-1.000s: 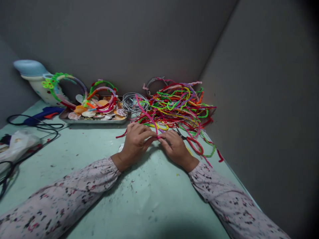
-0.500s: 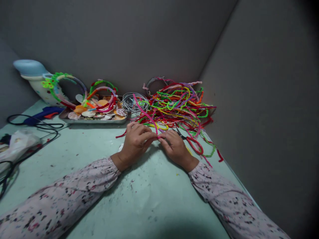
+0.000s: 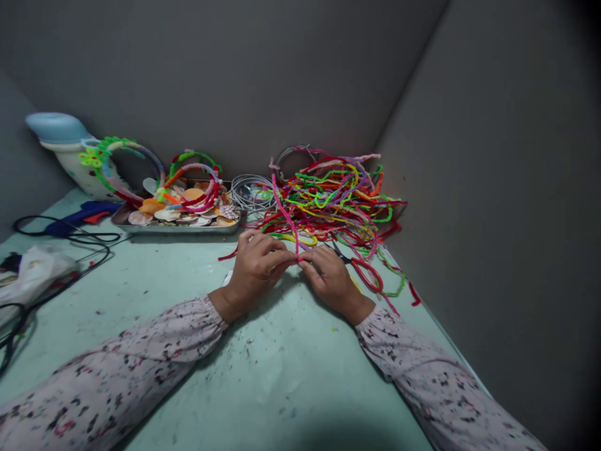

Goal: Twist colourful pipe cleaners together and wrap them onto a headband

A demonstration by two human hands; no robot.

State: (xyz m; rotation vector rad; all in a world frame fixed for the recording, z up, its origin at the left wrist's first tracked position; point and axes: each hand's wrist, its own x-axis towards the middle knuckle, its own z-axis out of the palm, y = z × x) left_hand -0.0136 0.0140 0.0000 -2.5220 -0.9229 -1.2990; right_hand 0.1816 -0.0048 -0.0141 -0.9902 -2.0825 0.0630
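My left hand and my right hand meet fingertip to fingertip on the pale green table. Both pinch one pink pipe cleaner, whose free end rises up and away toward the back. Just behind my hands lies a tangled pile of coloured pipe cleaners. Red-handled scissors lie right beside my right hand.
A metal tray at the back holds shells and wrapped hoops. Coils of grey wire sit next to it. A blue glue gun and black cables lie at the left, with a white plastic bag. Grey walls close in behind and right.
The free end of the pink pipe cleaner has swung from left toward the right above my hands. My hands have stayed in the same place.
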